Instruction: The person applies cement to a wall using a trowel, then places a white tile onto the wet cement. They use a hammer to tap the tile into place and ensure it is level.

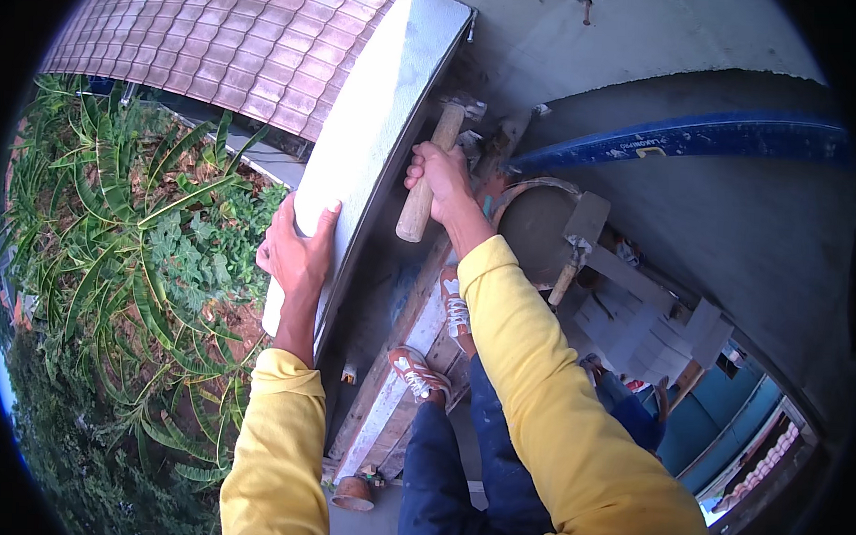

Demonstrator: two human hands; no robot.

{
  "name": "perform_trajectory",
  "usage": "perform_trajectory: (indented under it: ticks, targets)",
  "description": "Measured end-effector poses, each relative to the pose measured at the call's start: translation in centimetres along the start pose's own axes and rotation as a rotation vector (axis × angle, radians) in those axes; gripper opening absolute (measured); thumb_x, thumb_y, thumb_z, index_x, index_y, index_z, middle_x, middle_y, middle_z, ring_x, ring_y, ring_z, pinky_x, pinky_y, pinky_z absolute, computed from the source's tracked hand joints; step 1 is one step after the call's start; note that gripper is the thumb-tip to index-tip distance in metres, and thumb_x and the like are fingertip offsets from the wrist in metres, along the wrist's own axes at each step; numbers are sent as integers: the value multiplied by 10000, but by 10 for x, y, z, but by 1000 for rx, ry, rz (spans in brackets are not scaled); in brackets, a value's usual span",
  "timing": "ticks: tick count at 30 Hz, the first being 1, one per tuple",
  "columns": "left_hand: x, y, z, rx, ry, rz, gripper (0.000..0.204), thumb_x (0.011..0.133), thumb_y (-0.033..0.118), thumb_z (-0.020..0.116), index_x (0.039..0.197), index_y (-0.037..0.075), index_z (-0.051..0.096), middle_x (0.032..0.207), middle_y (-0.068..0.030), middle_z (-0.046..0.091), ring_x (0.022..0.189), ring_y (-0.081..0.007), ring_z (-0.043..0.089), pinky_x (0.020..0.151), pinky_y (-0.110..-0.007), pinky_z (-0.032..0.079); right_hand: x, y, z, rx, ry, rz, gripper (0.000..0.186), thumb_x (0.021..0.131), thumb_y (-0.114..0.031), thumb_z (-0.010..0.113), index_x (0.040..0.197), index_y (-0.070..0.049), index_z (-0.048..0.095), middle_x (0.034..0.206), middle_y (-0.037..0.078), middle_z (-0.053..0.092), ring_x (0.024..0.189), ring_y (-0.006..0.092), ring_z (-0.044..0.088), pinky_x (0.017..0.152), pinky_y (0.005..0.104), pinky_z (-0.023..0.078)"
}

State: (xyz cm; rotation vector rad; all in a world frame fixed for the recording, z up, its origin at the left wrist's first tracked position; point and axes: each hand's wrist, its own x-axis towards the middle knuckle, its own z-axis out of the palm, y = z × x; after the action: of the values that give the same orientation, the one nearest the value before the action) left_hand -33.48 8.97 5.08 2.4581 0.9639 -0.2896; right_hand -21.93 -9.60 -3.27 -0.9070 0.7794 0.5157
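My left hand (299,246) rests on the white top of a wall ledge (365,138), thumb on the upper face and fingers over the outer edge. It holds nothing. My right hand (440,181) is wrapped around the thick wooden handle of a tool (416,215), held just inside the ledge. A grey, mortar-smeared metal part shows at the tool's far end; its exact kind is hard to make out. Right of that hand stands a round tub of grey mortar (533,224). A trowel (588,218) with a wooden handle lies across the tub's right rim.
My shoes (417,373) are on wooden scaffold planks (386,398). A long blue bar (687,135) leans along the grey wall (732,212). Beyond the ledge are plants (136,257) and a tiled roof (238,44). Another person (635,407) is lower right, near grey boards (624,322).
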Motion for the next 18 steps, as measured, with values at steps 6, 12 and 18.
perform_trajectory:
  ticks: [6, 12, 18]
  targets:
    - [1, -2, 3, 15, -2, 23, 775, 874, 645, 717, 1447, 140, 586, 1397, -120, 638, 1336, -286, 535, 1166, -531, 196, -31, 1, -21, -155, 50, -31, 197, 950, -41, 611, 1046, -52, 439, 763, 46, 506, 540, 129, 520, 462, 315, 474]
    - [-3, -2, 7, 7, 22, -57, 826, 852, 651, 731, 1499, 177, 535, 1440, -154, 576, 1424, -322, 433, 1181, -594, 155, -119, 11, -57, -392, 121, -74, 233, 1000, -119, 624, 1123, -62, 435, 715, 21, 502, 471, 111, 509, 400, 282, 445]
    - [-10, 11, 7, -39, 7, -97, 965, 802, 681, 757, 1576, 202, 435, 1565, -212, 423, 1511, -370, 309, 1203, -643, 94, -146, -4, -73, -733, 157, -318, 398, 1008, -102, 621, 1347, -2, 437, 766, 63, 601, 496, 129, 576, 425, 311, 481]
